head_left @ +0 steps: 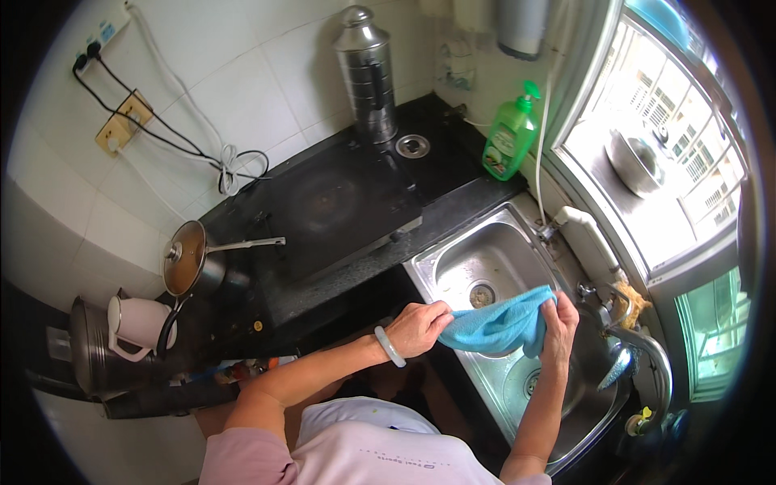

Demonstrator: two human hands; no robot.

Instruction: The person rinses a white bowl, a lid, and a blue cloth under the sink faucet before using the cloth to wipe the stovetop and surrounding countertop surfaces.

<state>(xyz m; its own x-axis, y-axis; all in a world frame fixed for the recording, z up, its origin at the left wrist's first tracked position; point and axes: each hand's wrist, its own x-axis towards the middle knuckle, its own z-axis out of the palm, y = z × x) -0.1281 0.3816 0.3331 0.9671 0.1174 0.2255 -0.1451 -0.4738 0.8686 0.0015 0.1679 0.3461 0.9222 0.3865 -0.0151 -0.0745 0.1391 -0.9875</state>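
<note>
A blue cloth (500,324) is stretched between my two hands above a stainless steel double sink (445,297). My left hand (418,327), with a pale bangle (390,347) at its wrist, pinches the cloth's left end. At the other end, my right hand (559,324) grips a bunched corner, and part of the cloth hangs down beside it. Behind the cloth shows the drain strainer (482,296) of the far basin. The near basin lies partly under my right forearm. A curved metal faucet (658,357) rises to the right of the sink.
A green pump bottle (510,136) stands at the counter corner beyond the sink. Farther left are a tall metal canister (368,79), a black cooktop (327,203), a lidded saucepan (188,260) and a pink kettle (142,324). Cords (227,167) trail down the wall. A metal pot (636,160) sits by the window.
</note>
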